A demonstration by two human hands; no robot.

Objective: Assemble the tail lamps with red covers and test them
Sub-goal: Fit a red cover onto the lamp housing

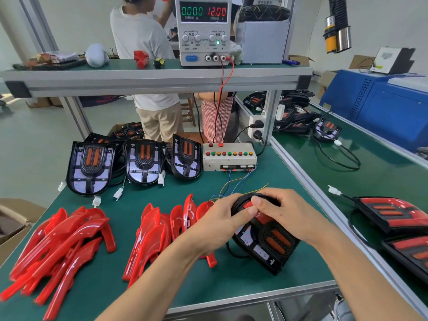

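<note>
A black tail lamp (268, 246) with orange strips lies tilted on the green bench at centre right. A red cover (259, 215) sits on its upper part. My left hand (222, 225) grips the lamp's left edge, thumb pressing on the red cover. My right hand (287, 212) curls over the lamp's top, fingers pressing the cover from above. Two heaps of loose red covers lie on the bench, one at the left (62, 246) and one at the centre (159, 230). Three bare lamps (143, 163) lean in a row behind them.
A button test box (229, 156) with coloured wires stands behind the lamp, wired to a power supply (203, 31) on the shelf reading 12.00 V. Finished lamps with red covers (393, 216) lie on the right bench. A person stands beyond the bench.
</note>
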